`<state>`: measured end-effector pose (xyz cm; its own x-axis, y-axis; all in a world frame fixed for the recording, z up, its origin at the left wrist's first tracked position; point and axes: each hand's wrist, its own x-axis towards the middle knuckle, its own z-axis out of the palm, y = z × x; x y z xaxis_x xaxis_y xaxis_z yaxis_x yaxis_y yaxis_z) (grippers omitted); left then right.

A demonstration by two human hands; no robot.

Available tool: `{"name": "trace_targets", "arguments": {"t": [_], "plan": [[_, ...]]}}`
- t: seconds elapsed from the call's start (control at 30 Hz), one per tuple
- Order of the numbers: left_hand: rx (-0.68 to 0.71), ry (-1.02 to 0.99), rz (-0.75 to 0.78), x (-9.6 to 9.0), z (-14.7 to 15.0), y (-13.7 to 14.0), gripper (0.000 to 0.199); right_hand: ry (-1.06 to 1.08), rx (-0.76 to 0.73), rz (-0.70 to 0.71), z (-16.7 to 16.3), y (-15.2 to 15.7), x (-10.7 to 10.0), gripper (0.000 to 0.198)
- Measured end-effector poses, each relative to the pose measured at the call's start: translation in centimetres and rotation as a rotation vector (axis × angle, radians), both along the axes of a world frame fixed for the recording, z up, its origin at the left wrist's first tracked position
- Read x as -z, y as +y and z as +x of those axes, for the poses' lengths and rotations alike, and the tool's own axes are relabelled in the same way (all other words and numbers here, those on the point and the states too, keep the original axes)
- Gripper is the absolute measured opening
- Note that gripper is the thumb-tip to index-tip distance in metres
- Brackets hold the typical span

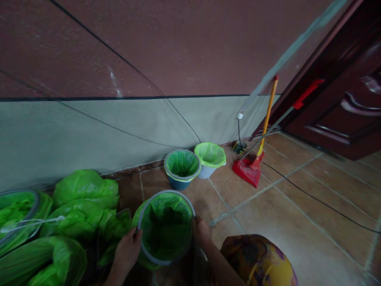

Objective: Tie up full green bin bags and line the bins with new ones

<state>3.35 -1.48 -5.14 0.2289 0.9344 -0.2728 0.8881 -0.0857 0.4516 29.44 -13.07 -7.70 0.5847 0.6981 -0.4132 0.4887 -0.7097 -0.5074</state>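
A round bin [165,263] with a grey rim stands before me, lined with a green plastic bag [169,206] that spreads outside the rim on the left. At its left side my left hand [127,249] is closed on the rim. My right hand [203,234] grips the opposite side, with its fingers partly hidden. Just behind it is a dark blue bin [179,184] with a grey rim and a green liner. Beside that, a pale bin [206,172] has a light green bag folded over its edge.
Green bags [86,188] are heaped on the left, near another lined bin [37,204]. A red dustpan [247,172] and a broom [269,107] lean by the wall on the right. A black cable [312,194] crosses the tiled floor towards a dark red door [333,115].
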Motion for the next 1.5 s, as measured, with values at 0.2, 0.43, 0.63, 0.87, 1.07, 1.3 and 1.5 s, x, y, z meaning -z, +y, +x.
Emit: {"name": "trace_targets", "arguments": {"t": [0.2,0.43,0.63,0.87,1.07,1.3,1.5], "plan": [[0.007,0.042,-0.08,0.3,-0.8,0.6,0.034,-0.039,0.016,-0.024,-1.0,0.6,-0.9,0.036],[-0.017,0.148,-0.085,-0.5,-0.7,0.9,0.037,-0.09,-0.005,0.02,-1.5,1.3,-0.9,0.032],[-0.03,0.237,-0.1,-0.5,0.0,0.2,0.042,-0.171,-0.046,0.048,-1.6,1.3,0.8,0.031],[-0.037,0.323,-0.089,-0.8,0.7,-0.2,0.041,-0.159,-0.077,0.026,-1.6,1.4,0.9,0.035],[-0.03,0.348,-0.111,-1.0,1.4,-0.2,0.037,-0.095,-0.054,0.0,-1.3,1.5,0.8,0.034],[-0.092,0.3,-0.181,-0.9,1.2,0.0,0.04,0.005,-0.019,0.009,-0.7,1.8,0.9,0.031],[-0.13,0.248,-0.207,-0.1,0.7,0.5,0.028,0.028,0.001,-0.004,-0.6,1.9,0.7,0.029]]}}
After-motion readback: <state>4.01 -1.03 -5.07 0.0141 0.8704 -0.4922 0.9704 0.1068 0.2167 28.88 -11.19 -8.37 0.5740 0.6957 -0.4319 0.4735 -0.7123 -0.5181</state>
